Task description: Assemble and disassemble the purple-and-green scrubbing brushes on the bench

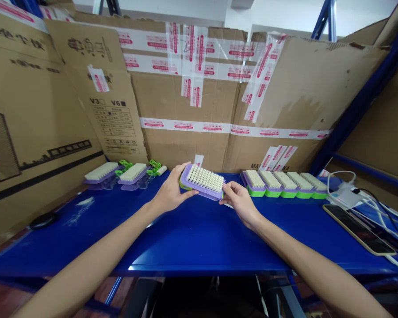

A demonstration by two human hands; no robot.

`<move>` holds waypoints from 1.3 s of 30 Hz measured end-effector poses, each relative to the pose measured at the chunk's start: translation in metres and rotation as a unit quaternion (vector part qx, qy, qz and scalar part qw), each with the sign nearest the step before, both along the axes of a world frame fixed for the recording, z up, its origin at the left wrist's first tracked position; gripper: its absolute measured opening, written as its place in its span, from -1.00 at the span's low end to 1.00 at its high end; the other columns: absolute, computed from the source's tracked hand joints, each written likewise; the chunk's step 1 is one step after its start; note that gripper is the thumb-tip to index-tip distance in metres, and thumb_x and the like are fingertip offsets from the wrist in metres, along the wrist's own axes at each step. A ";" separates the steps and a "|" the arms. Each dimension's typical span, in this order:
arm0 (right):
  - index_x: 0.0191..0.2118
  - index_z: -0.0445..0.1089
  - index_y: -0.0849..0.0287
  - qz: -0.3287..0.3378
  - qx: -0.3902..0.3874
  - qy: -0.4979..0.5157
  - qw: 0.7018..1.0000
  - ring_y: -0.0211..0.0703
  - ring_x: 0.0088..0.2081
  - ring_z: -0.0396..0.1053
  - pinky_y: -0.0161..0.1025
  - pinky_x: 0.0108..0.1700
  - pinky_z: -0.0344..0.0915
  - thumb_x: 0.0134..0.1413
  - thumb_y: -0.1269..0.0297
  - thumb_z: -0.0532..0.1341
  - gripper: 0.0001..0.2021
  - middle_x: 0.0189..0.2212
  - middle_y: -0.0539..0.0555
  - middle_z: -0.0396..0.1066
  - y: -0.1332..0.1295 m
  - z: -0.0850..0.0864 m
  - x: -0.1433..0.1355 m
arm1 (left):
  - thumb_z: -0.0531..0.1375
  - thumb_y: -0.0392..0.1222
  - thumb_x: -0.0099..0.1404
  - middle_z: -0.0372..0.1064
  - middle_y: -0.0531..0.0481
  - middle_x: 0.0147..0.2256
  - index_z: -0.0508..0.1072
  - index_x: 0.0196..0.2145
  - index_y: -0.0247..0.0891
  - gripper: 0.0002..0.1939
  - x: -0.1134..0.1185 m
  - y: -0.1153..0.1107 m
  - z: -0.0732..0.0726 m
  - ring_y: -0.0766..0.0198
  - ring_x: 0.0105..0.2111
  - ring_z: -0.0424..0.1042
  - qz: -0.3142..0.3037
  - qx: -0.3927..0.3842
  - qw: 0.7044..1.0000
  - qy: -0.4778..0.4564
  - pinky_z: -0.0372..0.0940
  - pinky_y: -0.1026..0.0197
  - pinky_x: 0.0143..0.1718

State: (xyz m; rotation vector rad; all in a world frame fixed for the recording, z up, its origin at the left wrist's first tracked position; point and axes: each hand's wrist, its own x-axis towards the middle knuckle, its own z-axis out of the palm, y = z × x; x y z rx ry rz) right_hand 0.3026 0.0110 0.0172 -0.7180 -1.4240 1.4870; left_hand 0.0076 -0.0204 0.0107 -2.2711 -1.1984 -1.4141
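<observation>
A purple scrub brush (204, 181) with rows of cream bristles is held above the middle of the blue table, bristles facing up and toward me. My left hand (172, 187) grips its left end, thumb along the near side and fingers behind. At the right end my right hand (240, 201) pinches the corner between thumb and fingers. A little green shows at the brush's left end. Its underside is hidden.
Several green-and-purple brushes (288, 185) stand in a row at the back right. Purple brush heads (132, 173) and green parts (155, 167) lie back left. A phone (358, 229) and a white power strip (346, 194) are at right. Cardboard (185, 101) walls the back.
</observation>
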 end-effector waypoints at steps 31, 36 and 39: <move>0.02 0.53 0.21 0.078 -0.102 0.015 0.992 -0.01 -0.21 0.77 -0.14 -0.08 0.73 0.45 0.12 0.43 -0.74 -0.08 0.25 0.70 0.002 0.000 -0.002 | 0.35 0.31 0.51 0.37 -0.30 0.37 0.18 0.54 -0.08 -0.14 0.016 -0.007 0.003 -0.18 0.36 0.44 0.003 0.013 0.998 -0.066 0.39 -0.29 0.40; 0.01 0.56 0.21 0.091 -0.107 0.001 0.990 -0.02 -0.22 0.77 -0.17 -0.09 0.74 0.48 0.19 0.38 -0.81 -0.11 0.24 0.74 -0.001 0.002 -0.003 | 0.35 0.36 0.49 0.39 -0.31 0.34 0.18 0.55 -0.08 -0.10 0.018 -0.011 0.006 -0.21 0.32 0.46 -0.003 0.052 0.998 -0.031 0.41 -0.33 0.37; 0.00 0.57 0.22 0.112 -0.106 -0.008 0.988 0.01 -0.22 0.78 -0.14 -0.09 0.74 0.47 0.15 0.38 -0.78 -0.13 0.26 0.74 -0.001 0.001 -0.002 | 0.30 0.40 0.51 0.38 -0.32 0.34 0.17 0.55 -0.09 -0.10 0.018 -0.012 0.007 -0.21 0.32 0.45 0.001 0.053 0.998 -0.034 0.40 -0.35 0.37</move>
